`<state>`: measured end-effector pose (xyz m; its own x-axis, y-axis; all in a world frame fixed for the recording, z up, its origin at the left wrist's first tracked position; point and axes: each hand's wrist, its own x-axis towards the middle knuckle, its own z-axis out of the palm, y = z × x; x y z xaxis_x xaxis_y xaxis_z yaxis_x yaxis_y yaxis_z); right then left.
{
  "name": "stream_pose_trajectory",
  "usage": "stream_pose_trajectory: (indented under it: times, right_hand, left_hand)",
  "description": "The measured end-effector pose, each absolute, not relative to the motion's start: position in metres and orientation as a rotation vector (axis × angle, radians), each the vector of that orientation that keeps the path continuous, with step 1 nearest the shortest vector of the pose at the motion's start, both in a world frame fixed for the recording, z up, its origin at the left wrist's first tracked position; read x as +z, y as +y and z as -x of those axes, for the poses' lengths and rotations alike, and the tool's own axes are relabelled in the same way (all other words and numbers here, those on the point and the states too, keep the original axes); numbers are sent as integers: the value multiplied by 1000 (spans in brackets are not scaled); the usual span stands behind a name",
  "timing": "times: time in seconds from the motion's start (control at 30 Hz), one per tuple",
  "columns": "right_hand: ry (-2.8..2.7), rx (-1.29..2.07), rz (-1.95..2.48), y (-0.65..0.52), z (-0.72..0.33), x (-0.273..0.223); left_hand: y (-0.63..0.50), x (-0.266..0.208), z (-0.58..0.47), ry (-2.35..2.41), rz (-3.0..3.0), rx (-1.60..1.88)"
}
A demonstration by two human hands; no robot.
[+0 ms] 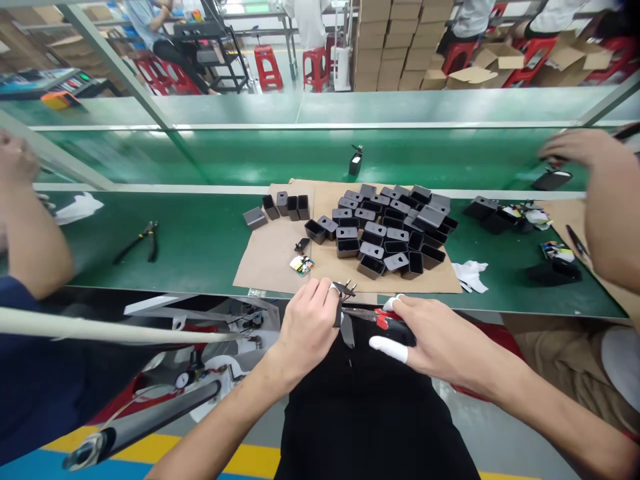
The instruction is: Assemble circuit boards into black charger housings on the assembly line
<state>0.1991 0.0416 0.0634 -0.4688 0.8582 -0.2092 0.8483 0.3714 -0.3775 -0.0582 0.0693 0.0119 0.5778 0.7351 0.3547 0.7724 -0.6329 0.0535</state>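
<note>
My left hand (309,323) is closed around a small black plastic case, mostly hidden by the fingers. A black plug piece (345,289) with metal pins and thin wires shows at the top of that hand. My right hand (440,330), with white finger cots on thumb and finger, grips pliers (384,321) with red and black handles. The pliers' jaws point left and reach the case's side; whether they touch it I cannot tell. Just beyond my hands, a small circuit board (302,265) lies on the cardboard (270,263), beside another black plug piece (301,245).
Several open black cases (373,251) crowd the cardboard. Black-handled pliers (145,241) lie left, a white glove (470,275) right. A black unit (356,161) stands on the green belt (280,157). Co-workers' arms reach in at left (35,233) and right (607,200).
</note>
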Motion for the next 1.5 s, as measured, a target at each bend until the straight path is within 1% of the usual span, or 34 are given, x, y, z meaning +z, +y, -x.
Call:
stream_pose_trajectory:
  times: [0.1,0.27,0.53,0.87,0.97,1.0,1.1,1.2,1.3,1.4,1.5]
  right_hand:
    - [-2660,546,1601,46,-203,56]
    - [-2751,365,1599,52,-211,43]
    - [-2779,238,1473,53,-230,31]
    - [-2810,250,1464,53,-235,28]
    - [-2700,318,1506,58,-274,29]
    - [-2631,329,1541,60,-294,30]
    - [-2445,212,1756,65,-350,36]
    - [-2433,205,1797,66,-362,43]
    - [-2422,264,1732,62,-333,43]
    - [-2308,366,1744,57,-301,33]
    - [-2111,462,1796,53,-278,19]
  left_hand:
    - [75,7,53,-1272,2700,-517]
    - [90,-5,48,-1202,2693,-591]
    - [102,-10,47,-1063,2781,-622]
    - [102,-14,37,-1047,2819,-600]
    - [114,-1,75,-1205,2756,-641]
    - [118,7,93,-1377,2641,-705]
    - [126,32,136,-1746,2298,-732]
    - [125,41,130,-1664,2525,-736]
    - [124,26,92,-1694,2678,-746]
    - [132,-8,64,-1863,2629,-748]
    - [143,-41,53,-1841,2589,-693]
